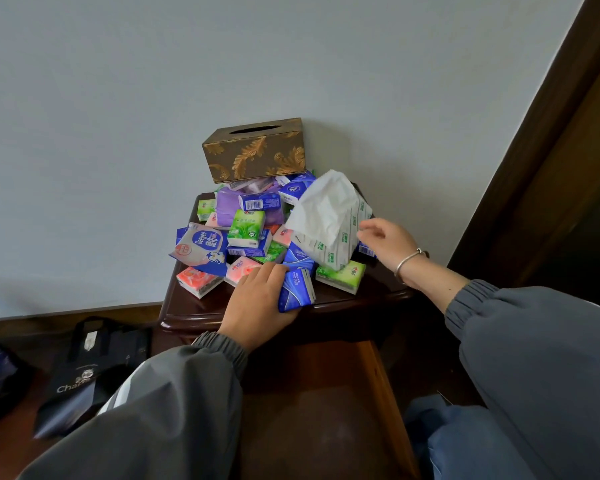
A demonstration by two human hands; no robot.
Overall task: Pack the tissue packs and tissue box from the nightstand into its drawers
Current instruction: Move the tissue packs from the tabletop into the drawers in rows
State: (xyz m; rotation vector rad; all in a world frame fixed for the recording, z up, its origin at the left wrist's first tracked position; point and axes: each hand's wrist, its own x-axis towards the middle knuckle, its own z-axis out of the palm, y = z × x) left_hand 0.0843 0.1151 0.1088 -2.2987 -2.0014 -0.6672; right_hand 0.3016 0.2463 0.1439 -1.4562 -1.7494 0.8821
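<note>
The nightstand [194,306] stands against a pale wall [118,133], and its dark wooden top carries a loose pile of tissue packs [246,230] in green, pink, purple and blue wrappers. At the far side of the pile, close to the wall, the brown tissue box [255,150] with gold leaf patterns sits on top of several packs, tilted slightly, its slot facing up. To the right in the pile lies a large white tissue pack [326,220], soft and crumpled, leaning over the smaller packs.

The left hand [257,303] is at the near edge of the nightstand top. Its fingers curl over a blue tissue pack [297,289] and the thumb comes up under the near end, so the pack is gripped. The right hand [385,244] is at the right side of the white tissue pack, fingers loosely bent, with the fingertips at the wrapper's edge; whether they pinch it or only come near cannot be told. A silver bracelet [409,259] circles that wrist.

Below the top, the drawer [309,410] is pulled out toward the person, its inside bare brown wood. On the floor [4,452] to the left lies a black bag [84,375].
</note>
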